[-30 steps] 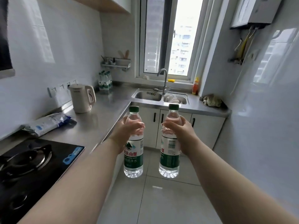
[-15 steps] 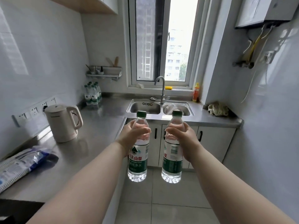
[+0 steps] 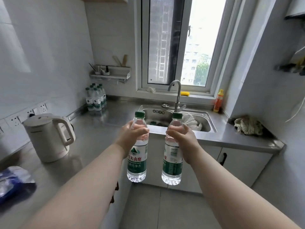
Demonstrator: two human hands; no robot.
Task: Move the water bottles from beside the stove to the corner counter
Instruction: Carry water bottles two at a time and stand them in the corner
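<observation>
The person is mid-carry, I'd say: both bottles are off the counter and in the air, and neither is set down yet.

The left hand has its fingers curled round the shoulder of a clear plastic water bottle with a green cap and green label. The right hand grips a second clear green-capped bottle the same way. On each, the cap stands above the fingers and the labelled body hangs below the hand, upright or nearly so. The two bottles are side by side and not touching, out over the floor in front of the steel sink.

The goal looks to be the far left corner of the grey stainless-steel counter, where a cluster of matching green-capped bottles stands against the wall. From here the next move calls for a reach forward and to the left, over the counter edge, and then lowering each bottle onto its base just beside that cluster. The cream electric kettle sits well to the left of that path, so it should be no bother. The high grip leaves the bottoms free to swing, so a gentle set-down seems wise, lest the standing bottles get knocked.
</observation>
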